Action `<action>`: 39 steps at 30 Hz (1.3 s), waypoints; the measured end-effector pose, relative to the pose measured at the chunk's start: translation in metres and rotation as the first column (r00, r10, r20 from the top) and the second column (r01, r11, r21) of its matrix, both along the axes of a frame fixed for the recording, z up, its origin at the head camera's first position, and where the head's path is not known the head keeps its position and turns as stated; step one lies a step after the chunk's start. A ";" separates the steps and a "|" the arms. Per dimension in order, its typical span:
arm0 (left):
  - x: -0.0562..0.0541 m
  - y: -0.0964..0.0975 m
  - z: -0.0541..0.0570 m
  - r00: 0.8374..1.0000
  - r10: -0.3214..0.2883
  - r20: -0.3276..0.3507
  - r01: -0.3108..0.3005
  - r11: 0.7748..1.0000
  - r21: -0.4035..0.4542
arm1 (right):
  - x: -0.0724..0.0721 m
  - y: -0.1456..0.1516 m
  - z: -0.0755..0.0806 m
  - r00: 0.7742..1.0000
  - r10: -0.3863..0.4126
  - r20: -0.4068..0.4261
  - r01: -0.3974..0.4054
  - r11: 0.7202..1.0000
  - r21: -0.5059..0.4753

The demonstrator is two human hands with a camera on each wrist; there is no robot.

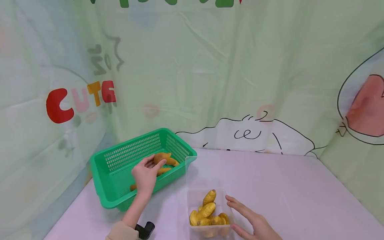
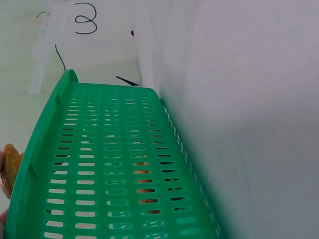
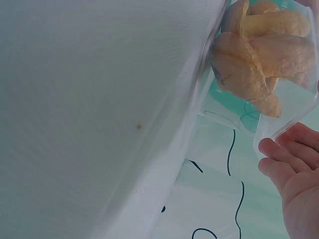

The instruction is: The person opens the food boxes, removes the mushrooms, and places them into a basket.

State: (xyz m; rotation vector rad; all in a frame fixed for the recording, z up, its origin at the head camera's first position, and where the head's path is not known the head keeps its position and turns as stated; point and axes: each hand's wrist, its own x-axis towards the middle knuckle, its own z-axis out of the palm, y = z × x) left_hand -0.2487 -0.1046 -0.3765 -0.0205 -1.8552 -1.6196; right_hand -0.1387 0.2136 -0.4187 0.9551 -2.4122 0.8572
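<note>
My left hand [image 1: 145, 173] is over the near side of a green plastic basket [image 1: 120, 204], pinching a yellow-brown mushroom [image 1: 161, 157] between thumb and fingers. In the left wrist view this mushroom [image 2: 11, 169] shows at the left edge, beside the basket rim [image 2: 31, 149]. More mushrooms [image 1: 163, 171] lie inside the basket, partly hidden by the hand. A clear plastic box [image 1: 192, 196] stands right of the basket, holding several mushrooms [image 1: 207, 210]. Beside its right wall is my right hand [image 1: 252, 218], fingers extended and apart; the right wrist view shows its fingertips [image 3: 266, 145] by the box's edge.
A transparent upright panel [image 1: 204, 171], apparently the box's lid, rises behind the box. All stands on a pale table [image 1: 270, 186]. Printed curtains [image 1: 210, 83] enclose the back and sides. A black device [image 1: 145, 230] sits at my left wrist.
</note>
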 end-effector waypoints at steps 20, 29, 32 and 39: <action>0.007 0.004 0.004 0.977 -0.131 -0.167 0.136 0.991 0.016 | -0.003 -0.002 -0.001 0.999 0.023 -0.040 -0.023 1.000 -0.004; 0.037 0.030 0.029 0.914 -0.369 -0.168 0.363 0.930 -0.064 | -0.003 -0.003 -0.001 0.999 0.039 -0.027 -0.040 0.999 -0.016; 0.043 0.039 0.023 0.848 -0.521 -0.095 0.512 0.853 -0.100 | -0.002 -0.004 0.000 0.999 0.034 -0.030 -0.034 0.999 -0.024; 0.046 0.058 -0.012 0.582 -0.798 0.155 0.813 0.564 -0.146 | -0.001 -0.002 0.002 1.000 -0.019 0.014 0.019 1.000 0.012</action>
